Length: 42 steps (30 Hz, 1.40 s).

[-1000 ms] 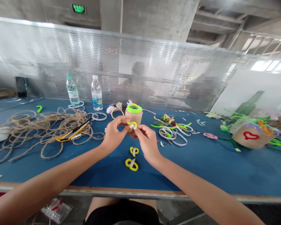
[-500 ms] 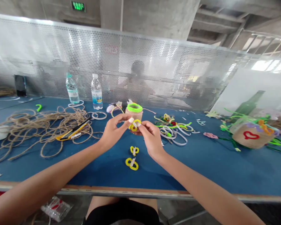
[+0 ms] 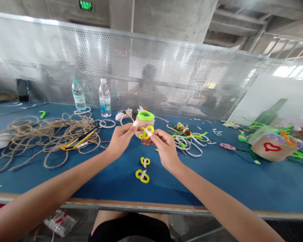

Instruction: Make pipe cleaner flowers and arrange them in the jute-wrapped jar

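Observation:
Between the thumb and fingers of my right hand (image 3: 164, 144) is a yellow pipe-cleaner piece (image 3: 148, 129) bent into loops, with a pale strip near the thumb tip. Close on its left side, my left hand (image 3: 122, 139) has thumb and fingers closed together. A whitish spot shows at that thumb's tip; whether it is a nail or a scrap I cannot tell. Directly behind the hands stands a twine-wrapped jar (image 3: 141, 123) with a bright green rim. Nearer me lie two more looped yellow pieces, a smaller one (image 3: 148, 162) and a larger one (image 3: 145, 178), each with a white strip across it.
Loose jute twine (image 3: 53, 134) sprawls on the left, with a yellow utility knife (image 3: 78, 139) over it. Two water bottles (image 3: 105, 101) stand at the back near a tape roll (image 3: 107, 123). Pipe cleaners (image 3: 192, 143) lie right of the jar; a decorated pot (image 3: 274, 148) sits farther right.
My left thumb has drawn back up and left from the yellow piece. The piece has shifted slightly up and right in my right hand, and its loops show more.

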Each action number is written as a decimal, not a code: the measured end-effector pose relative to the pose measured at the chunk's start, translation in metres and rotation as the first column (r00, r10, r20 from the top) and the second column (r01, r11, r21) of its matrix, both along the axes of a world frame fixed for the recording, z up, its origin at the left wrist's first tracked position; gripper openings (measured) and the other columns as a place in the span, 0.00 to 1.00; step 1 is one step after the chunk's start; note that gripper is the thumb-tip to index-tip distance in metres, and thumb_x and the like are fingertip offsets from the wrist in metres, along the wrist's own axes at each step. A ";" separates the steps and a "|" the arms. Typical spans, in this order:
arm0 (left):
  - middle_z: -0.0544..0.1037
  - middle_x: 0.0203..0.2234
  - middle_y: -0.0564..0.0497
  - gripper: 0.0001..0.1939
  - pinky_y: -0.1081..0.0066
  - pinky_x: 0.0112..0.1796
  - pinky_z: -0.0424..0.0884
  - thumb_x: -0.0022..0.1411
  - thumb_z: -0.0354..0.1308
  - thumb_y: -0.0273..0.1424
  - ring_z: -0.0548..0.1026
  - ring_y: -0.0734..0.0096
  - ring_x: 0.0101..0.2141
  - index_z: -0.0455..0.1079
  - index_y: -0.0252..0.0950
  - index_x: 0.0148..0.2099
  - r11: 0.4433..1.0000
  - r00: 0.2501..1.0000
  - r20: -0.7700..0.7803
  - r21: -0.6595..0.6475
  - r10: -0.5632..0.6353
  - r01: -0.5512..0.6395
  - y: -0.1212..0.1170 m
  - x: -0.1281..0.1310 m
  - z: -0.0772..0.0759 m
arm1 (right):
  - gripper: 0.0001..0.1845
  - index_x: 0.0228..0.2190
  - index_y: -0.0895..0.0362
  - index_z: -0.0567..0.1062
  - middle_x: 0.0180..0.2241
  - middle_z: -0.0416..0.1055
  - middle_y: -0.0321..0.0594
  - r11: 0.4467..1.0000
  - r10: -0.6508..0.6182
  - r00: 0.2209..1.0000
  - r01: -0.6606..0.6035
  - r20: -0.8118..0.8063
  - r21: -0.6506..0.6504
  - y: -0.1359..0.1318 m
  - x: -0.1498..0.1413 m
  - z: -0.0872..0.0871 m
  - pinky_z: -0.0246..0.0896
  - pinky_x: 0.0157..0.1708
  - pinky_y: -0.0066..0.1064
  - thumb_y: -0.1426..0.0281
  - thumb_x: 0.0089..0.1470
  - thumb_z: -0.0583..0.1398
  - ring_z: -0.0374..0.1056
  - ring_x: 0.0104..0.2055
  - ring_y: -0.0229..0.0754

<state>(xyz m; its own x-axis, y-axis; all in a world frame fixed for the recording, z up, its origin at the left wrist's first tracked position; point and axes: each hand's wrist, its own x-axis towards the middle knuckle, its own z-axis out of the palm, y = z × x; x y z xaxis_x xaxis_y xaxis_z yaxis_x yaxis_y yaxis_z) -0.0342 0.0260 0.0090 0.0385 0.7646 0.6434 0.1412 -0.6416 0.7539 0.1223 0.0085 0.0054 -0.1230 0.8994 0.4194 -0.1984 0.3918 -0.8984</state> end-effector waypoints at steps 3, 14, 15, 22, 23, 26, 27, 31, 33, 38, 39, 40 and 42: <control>0.79 0.40 0.47 0.13 0.66 0.42 0.69 0.64 0.53 0.37 0.75 0.67 0.40 0.74 0.38 0.46 0.925 0.965 -0.174 0.361 0.194 -0.121 -0.002 -0.005 0.006 | 0.09 0.21 0.56 0.72 0.20 0.73 0.34 1.000 0.000 1.000 0.000 -0.010 -0.013 0.004 0.003 0.000 0.69 0.30 0.31 0.64 0.47 0.63 0.70 0.22 0.37; 0.78 0.32 0.51 0.06 0.68 0.37 0.64 0.61 0.58 0.27 0.74 0.71 0.34 0.72 0.39 0.41 0.569 0.755 -0.389 0.822 0.528 0.025 0.000 -0.013 0.010 | 0.13 0.27 0.56 0.74 0.26 0.75 0.36 0.980 0.184 0.977 -0.191 0.108 0.062 0.000 0.011 0.006 0.70 0.35 0.33 0.59 0.46 0.64 0.73 0.29 0.39; 0.78 0.30 0.52 0.05 0.68 0.37 0.64 0.61 0.58 0.27 0.74 0.71 0.33 0.72 0.38 0.41 0.561 0.754 -0.375 0.828 0.539 0.011 0.000 -0.013 0.010 | 0.13 0.27 0.56 0.74 0.27 0.75 0.36 0.979 0.185 0.976 -0.193 0.116 0.067 0.000 0.011 0.006 0.70 0.35 0.33 0.59 0.45 0.65 0.73 0.30 0.39; 0.78 0.30 0.51 0.05 0.67 0.37 0.64 0.62 0.56 0.27 0.73 0.70 0.33 0.72 0.36 0.40 0.543 0.688 -0.412 0.839 0.598 0.031 -0.003 -0.013 0.009 | 0.11 0.27 0.56 0.74 0.27 0.74 0.36 0.989 0.139 0.984 -0.143 0.115 0.024 0.000 0.011 0.008 0.70 0.36 0.33 0.61 0.46 0.64 0.73 0.30 0.39; 0.78 0.30 0.51 0.06 0.67 0.37 0.64 0.63 0.55 0.27 0.73 0.69 0.34 0.72 0.36 0.41 0.550 0.672 -0.429 0.834 0.604 0.039 -0.003 -0.013 0.009 | 0.11 0.26 0.56 0.74 0.27 0.74 0.36 0.991 0.127 0.985 -0.130 0.114 0.021 -0.001 0.010 0.009 0.70 0.35 0.33 0.61 0.46 0.65 0.73 0.30 0.39; 0.78 0.31 0.50 0.07 0.66 0.38 0.63 0.64 0.53 0.28 0.73 0.68 0.35 0.72 0.37 0.40 0.583 0.641 -0.471 0.811 0.606 0.045 -0.005 -0.013 0.009 | 0.10 0.25 0.55 0.74 0.26 0.74 0.36 0.993 0.110 0.986 -0.114 0.125 0.025 -0.002 0.009 0.010 0.70 0.35 0.32 0.62 0.45 0.65 0.73 0.30 0.39; 0.78 0.31 0.50 0.07 0.65 0.38 0.63 0.64 0.53 0.29 0.73 0.68 0.35 0.73 0.37 0.40 0.592 0.633 -0.482 0.805 0.606 0.047 -0.005 -0.013 0.009 | 0.10 0.25 0.55 0.74 0.26 0.74 0.35 0.993 0.109 0.985 -0.113 0.131 0.025 -0.002 0.010 0.010 0.70 0.35 0.32 0.62 0.44 0.65 0.73 0.30 0.39; 0.77 0.29 0.50 0.10 0.66 0.37 0.62 0.66 0.49 0.29 0.72 0.70 0.33 0.72 0.36 0.37 0.601 0.587 -0.518 0.797 0.622 0.066 -0.006 -0.012 0.012 | 0.10 0.26 0.56 0.74 0.26 0.74 0.35 0.992 0.125 0.983 -0.127 0.137 0.013 -0.002 0.011 0.011 0.71 0.35 0.33 0.63 0.43 0.66 0.73 0.29 0.39; 0.77 0.28 0.50 0.11 0.66 0.37 0.62 0.67 0.47 0.29 0.72 0.69 0.32 0.71 0.35 0.36 0.602 0.576 -0.524 0.796 0.628 0.069 -0.005 -0.011 0.012 | 0.10 0.27 0.56 0.75 0.26 0.75 0.35 0.989 0.148 0.980 -0.150 0.131 0.005 -0.001 0.012 0.011 0.71 0.35 0.33 0.64 0.43 0.66 0.74 0.29 0.39; 0.76 0.28 0.48 0.11 0.66 0.35 0.62 0.67 0.46 0.26 0.71 0.68 0.30 0.69 0.32 0.38 0.558 0.576 -0.474 0.829 0.666 0.037 -0.007 -0.007 0.009 | 0.09 0.26 0.56 0.74 0.27 0.74 0.35 0.987 0.156 0.979 -0.160 0.128 0.016 -0.003 0.011 0.013 0.71 0.35 0.32 0.64 0.44 0.65 0.73 0.28 0.37; 0.76 0.28 0.48 0.11 0.67 0.35 0.62 0.67 0.46 0.26 0.71 0.68 0.30 0.69 0.31 0.38 0.553 0.579 -0.465 0.833 0.669 0.030 -0.007 -0.007 0.008 | 0.08 0.26 0.56 0.75 0.26 0.74 0.34 0.988 0.153 0.980 -0.156 0.125 0.018 -0.003 0.011 0.013 0.71 0.35 0.32 0.64 0.45 0.65 0.72 0.27 0.37; 0.76 0.28 0.48 0.11 0.67 0.35 0.62 0.67 0.46 0.25 0.71 0.68 0.30 0.69 0.31 0.38 0.552 0.581 -0.463 0.833 0.669 0.028 -0.008 -0.006 0.008 | 0.08 0.26 0.56 0.75 0.26 0.74 0.34 0.988 0.150 0.981 -0.153 0.122 0.017 -0.003 0.011 0.013 0.71 0.34 0.32 0.64 0.45 0.65 0.72 0.27 0.36; 0.76 0.28 0.48 0.10 0.67 0.35 0.62 0.67 0.45 0.25 0.71 0.68 0.30 0.69 0.32 0.38 0.559 0.577 -0.469 0.829 0.669 0.026 -0.009 -0.005 0.007 | 0.09 0.26 0.56 0.75 0.25 0.74 0.34 0.989 0.145 0.981 -0.148 0.125 0.012 -0.003 0.011 0.013 0.71 0.33 0.31 0.63 0.45 0.64 0.72 0.27 0.37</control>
